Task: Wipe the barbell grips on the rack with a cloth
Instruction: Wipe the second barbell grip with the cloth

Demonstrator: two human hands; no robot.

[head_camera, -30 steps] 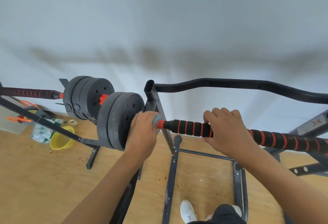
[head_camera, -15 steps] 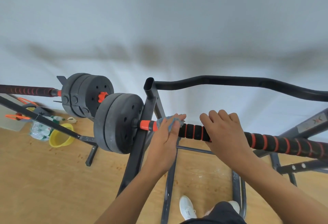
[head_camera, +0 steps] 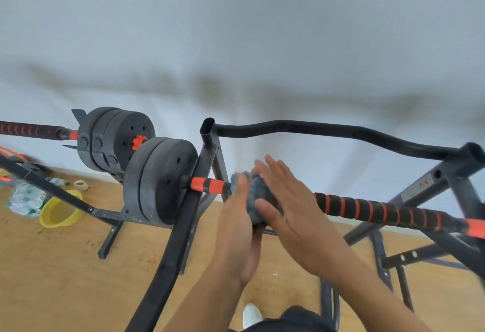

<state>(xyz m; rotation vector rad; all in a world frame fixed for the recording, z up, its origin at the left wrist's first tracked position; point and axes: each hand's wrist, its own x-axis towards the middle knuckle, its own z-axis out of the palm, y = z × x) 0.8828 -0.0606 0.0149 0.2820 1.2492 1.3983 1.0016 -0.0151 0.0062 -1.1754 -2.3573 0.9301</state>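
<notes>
Half a second ago the right hand [head_camera: 296, 216] was curled over the black-and-orange striped grip [head_camera: 378, 209] of the barbell; now it has let go, its fingers stretched out straight and lying against the blue cloth [head_camera: 256, 195]. The left hand [head_camera: 240, 229] has shifted a little along the bar: it holds the cloth from the near side, thumb up along the fabric, and the cloth is bunched round the bar just beside the orange collar [head_camera: 207, 185], where the striped grip begins. So the cloth sits between the two hands, pressed against the bar. The view has also tilted slightly, with more of the far right rack upright showing than before.

The barbell rests across the black metal rack [head_camera: 210, 153], its stacked black weight plates [head_camera: 160, 182] on the outer side of the left upright. A second barbell with plates [head_camera: 115, 140] lies behind, farther left. On the wooden floor [head_camera: 52, 279] sit a yellow bowl [head_camera: 61, 212] and a pack of plastic bottles [head_camera: 22, 197], whose label is too blurred to read. A small pale logo mark [head_camera: 423, 184] shows on the right upright of the rack; its letters cannot be made out.
</notes>
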